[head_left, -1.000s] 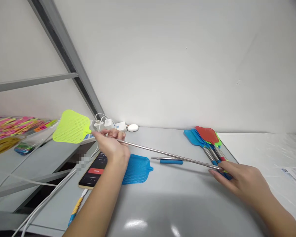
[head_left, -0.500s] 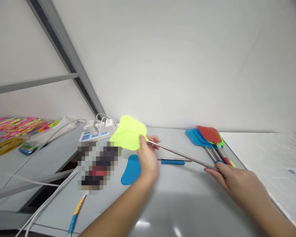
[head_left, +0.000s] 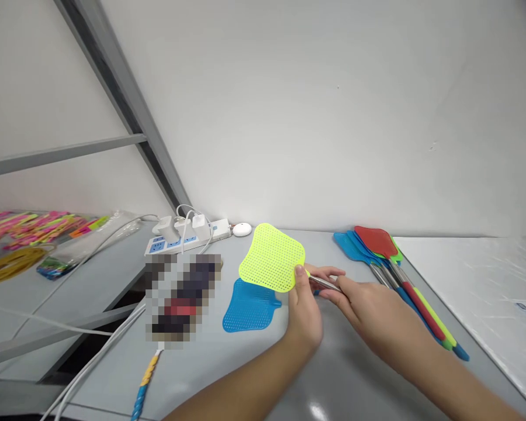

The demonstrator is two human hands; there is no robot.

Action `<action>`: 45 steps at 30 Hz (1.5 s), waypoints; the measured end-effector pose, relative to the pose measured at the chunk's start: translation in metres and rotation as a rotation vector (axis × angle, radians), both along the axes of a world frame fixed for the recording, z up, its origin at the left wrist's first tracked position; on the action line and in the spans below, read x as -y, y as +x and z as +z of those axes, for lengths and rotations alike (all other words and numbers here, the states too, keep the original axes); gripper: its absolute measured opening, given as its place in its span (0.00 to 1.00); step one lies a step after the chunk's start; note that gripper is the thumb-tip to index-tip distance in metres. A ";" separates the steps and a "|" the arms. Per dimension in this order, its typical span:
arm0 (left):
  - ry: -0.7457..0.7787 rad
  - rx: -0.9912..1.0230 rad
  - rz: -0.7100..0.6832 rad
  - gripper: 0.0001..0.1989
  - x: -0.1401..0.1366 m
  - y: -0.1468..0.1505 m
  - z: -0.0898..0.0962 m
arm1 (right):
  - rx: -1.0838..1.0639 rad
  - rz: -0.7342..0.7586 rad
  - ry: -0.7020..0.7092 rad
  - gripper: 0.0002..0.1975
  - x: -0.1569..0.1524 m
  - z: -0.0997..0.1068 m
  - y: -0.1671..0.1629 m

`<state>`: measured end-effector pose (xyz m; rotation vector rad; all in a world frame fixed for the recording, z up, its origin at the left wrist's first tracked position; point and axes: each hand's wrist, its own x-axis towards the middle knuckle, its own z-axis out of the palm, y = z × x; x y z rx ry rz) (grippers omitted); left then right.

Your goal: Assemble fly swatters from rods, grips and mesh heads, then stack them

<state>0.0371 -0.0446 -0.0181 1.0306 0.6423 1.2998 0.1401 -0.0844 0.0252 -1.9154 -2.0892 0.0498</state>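
A yellow-green fly swatter with a holed head and a thin metal rod is in both my hands. My left hand is closed around its neck, thumb on the edge of the head. My right hand wraps the rod close beside it; the grip end is hidden in that hand. Beneath the yellow head, a blue fly swatter lies on the grey table, its handle mostly covered by my hands. Right of my hands, several swatters lie stacked, a red fly swatter on top, their handles partly behind my right hand.
At the back left stand a power strip with white plugs and a white oval item. A pixelated object lies on the left with a cable. Farther left are colourful strips and yellow bands. Plastic-wrapped white sheeting covers the right.
The yellow swatter's long rod has become much shorter between my hands. My right hand has moved left toward my left hand, which has shifted right with the head. The view has shifted slightly.
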 end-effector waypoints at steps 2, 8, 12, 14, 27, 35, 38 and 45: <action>0.034 -0.038 0.027 0.26 -0.008 -0.005 0.000 | -0.190 0.044 -0.077 0.18 -0.007 0.012 -0.006; 0.106 -0.197 0.104 0.26 -0.025 -0.020 0.003 | -0.623 0.161 -0.355 0.16 -0.010 0.014 -0.005; 0.126 -0.224 0.135 0.25 -0.032 -0.020 0.000 | -0.655 0.124 -0.305 0.16 -0.007 0.004 0.010; 0.159 -0.203 0.102 0.23 -0.036 -0.019 -0.004 | -0.581 0.093 -0.143 0.15 -0.005 0.002 0.016; 0.506 -0.555 -0.072 0.18 -0.037 -0.015 -0.007 | -0.145 -0.595 0.450 0.13 0.049 -0.024 0.090; 0.501 -0.551 -0.035 0.20 -0.038 -0.018 -0.002 | -0.041 -0.593 0.325 0.17 0.046 -0.060 0.103; 0.506 -0.553 -0.024 0.19 -0.039 -0.018 -0.003 | -0.028 -0.601 0.309 0.15 0.039 -0.064 0.103; 0.537 -0.567 -0.007 0.17 -0.041 -0.019 -0.004 | 0.018 -0.621 0.254 0.19 0.031 -0.064 0.088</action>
